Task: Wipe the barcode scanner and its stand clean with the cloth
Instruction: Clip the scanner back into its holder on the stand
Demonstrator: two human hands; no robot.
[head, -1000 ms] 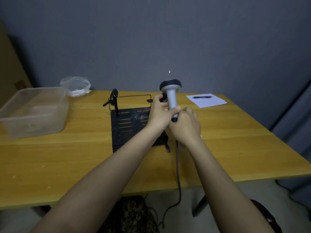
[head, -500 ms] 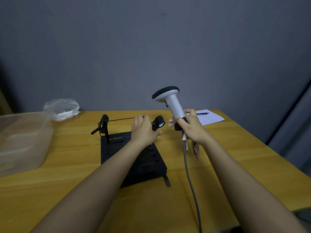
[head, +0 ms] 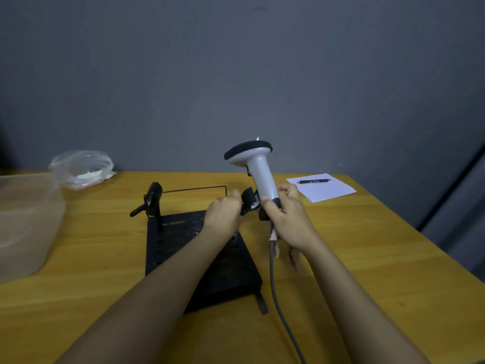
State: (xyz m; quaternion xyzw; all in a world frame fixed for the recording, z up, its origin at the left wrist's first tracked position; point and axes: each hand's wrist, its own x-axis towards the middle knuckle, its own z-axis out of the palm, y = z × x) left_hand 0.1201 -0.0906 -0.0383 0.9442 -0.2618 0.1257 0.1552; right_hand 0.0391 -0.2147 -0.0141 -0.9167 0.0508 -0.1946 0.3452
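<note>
Right hand point(head: 287, 219), grip closed around the lower handle of the barcode scanner point(head: 258, 174), a pink cloth point(head: 294, 254) pinched beneath the palm and hanging below. The scanner stands nearly upright, raised just right of the stand point(head: 204, 258); its grey cable point(head: 275, 290) trails toward the viewer. Left hand point(head: 223, 215), fingers curled at the stand's right clamp; whether they grasp it cannot be told. The scanner appears light, rigid and smooth-cased, best held at the handle, lens untouched. The stand rests on a yellow wooden desk point(head: 367, 258); left of the stand, a clear tub point(head: 26, 222); behind, a grey wall.
</note>
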